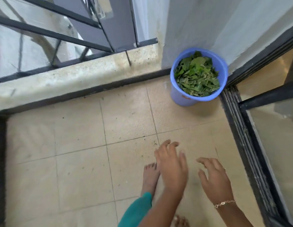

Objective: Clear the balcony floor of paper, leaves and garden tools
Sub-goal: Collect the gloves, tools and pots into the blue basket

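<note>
Layout as I see it from the remote station. The bucket (pixel 180 97) stands on the floor (pixel 76 136) in the far right corner, with the pillar (pixel 191 22) behind it and the sliding-door track (pixel 240 128) just beside it on the right. Leaves (pixel 197 76) lie in the bucket, up near its rim. A raised kerb (pixel 68 79) runs along the far edge of the floor, left of the bucket, and the railing (pixel 44 33) stands on and beyond it. A glass door panel (pixel 276 136) lies right of the track. Nearest me, the left grip (pixel 172 167) and right grip (pixel 214 179) hang side by side above the floor, apart from each other and well short of the bucket. The left foot (pixel 149 176) rests on the floor just left of the left grip.
</note>
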A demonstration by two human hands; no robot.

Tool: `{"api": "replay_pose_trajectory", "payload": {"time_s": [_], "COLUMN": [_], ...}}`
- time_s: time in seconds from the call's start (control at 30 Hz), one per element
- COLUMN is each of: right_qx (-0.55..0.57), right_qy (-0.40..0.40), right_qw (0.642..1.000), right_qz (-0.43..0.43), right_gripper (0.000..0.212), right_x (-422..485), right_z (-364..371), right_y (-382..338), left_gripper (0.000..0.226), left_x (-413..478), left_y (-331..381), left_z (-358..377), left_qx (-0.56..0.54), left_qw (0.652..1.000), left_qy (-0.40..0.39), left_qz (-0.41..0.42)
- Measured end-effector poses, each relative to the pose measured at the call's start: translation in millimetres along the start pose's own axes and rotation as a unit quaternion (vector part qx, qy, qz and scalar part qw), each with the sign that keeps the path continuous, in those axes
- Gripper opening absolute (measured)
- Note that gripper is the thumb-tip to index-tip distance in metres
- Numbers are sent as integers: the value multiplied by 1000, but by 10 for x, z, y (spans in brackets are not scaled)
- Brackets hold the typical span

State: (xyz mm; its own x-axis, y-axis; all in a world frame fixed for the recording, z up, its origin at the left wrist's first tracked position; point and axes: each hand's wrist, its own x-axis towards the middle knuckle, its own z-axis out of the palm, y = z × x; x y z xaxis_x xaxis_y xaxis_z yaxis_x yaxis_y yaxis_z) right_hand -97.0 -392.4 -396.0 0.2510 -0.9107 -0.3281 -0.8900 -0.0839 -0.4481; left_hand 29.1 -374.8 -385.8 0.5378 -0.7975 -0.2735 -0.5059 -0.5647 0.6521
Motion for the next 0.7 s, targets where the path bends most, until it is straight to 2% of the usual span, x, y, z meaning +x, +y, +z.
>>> {"api": "replay_pose_trajectory", "payload": {"time_s": [0.1, 0.23, 0.3, 0.4, 0.53, 0.7], "right_qx": [-14, -47, -60, -112, -152, -191], "right_qy": [-38, -68, -64, -83, -97, -134], "right_qw": [999, 996, 994, 984, 964, 931], "right_qz": [8, -28, -62, -108, -196, -279], "right_gripper": [31, 29, 27, 25, 26, 20], "right_x": [-314, -682, -860, -1165, -1434, -1675], "right_z": [-590, -1221, -1580, -2052, -2375, -2355], "right_y": [-280, -638, -831, -1172, -1615, -2257], "left_gripper": [31, 28, 37, 43, 42, 37], "left_x": [-163, -533, -826, -1404, -2086, -2717], "left_y": [-37, -23, -56, -59, -77, -497], "left_z": [-704, -1757, -2253, -2919, -3460, -3854], "left_qx": [81, 172, 204, 245, 156, 50], "left_qw": [996, 985, 978, 968, 979, 956], "left_qy": [36, 7, -27, -11, 60, 168], "left_qz": [3, -3, -21, -46, -116, -235]}}
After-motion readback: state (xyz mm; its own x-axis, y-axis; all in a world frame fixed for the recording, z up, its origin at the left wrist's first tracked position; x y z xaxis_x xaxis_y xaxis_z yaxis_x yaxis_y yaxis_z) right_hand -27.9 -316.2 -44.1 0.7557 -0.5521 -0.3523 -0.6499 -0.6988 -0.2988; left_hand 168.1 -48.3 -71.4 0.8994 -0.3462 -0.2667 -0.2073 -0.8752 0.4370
